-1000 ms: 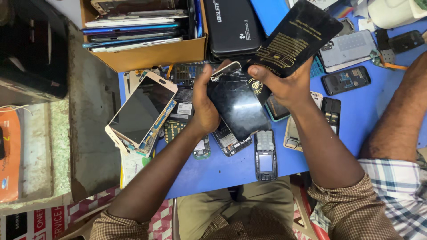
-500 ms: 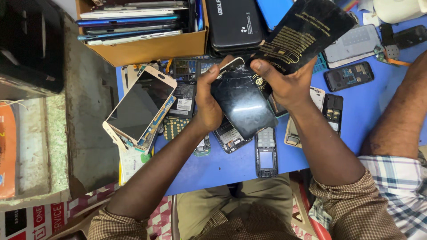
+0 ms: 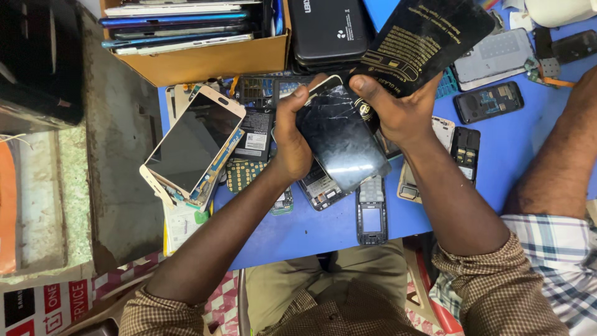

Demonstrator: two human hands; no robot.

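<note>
Both my hands hold a black phone with a cracked glass screen above the blue table. My left hand grips its left edge, thumb at the top corner. My right hand grips the top right corner and also pinches a flat black packet with gold print that sticks up to the right. The phone tilts with its bottom end toward me.
A white-framed screen panel lies at the table's left edge. Phone parts, keypads and small black handsets litter the table. A cardboard box of stacked phones and a black case stand behind. Another person's arm rests at right.
The view has drifted slightly. My hands shifted a little on the cracked phone, thumbs working at its top edge; the grip is otherwise the same.
</note>
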